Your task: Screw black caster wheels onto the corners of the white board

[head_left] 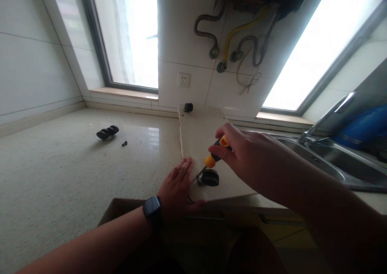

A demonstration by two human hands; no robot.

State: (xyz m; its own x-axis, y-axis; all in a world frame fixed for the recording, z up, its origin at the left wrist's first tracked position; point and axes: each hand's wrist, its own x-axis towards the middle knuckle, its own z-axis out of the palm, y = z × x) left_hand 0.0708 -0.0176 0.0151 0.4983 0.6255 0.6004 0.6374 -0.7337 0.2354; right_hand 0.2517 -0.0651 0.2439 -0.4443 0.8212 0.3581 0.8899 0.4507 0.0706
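My right hand (234,147) is closed around the black and yellow handle of a screwdriver (211,160). Its shaft slants down to the left, its tip beside the mount of a black caster wheel (210,177) on the near part of a pale board (199,139). Whether the tip sits in a screw cannot be made out. My left hand (178,185), with a watch on the wrist, lies on the board's near left corner, fingers stretched out and thumb along the front edge. Another caster (188,107) stands at the board's far left corner.
Loose black casters (107,132) and a small heap of screws (124,143) lie on the speckled countertop (75,165) to the left. A steel sink (326,161) with a faucet (326,119) is at right, near a blue object (361,125). Pipes (231,36) hang on the back wall.
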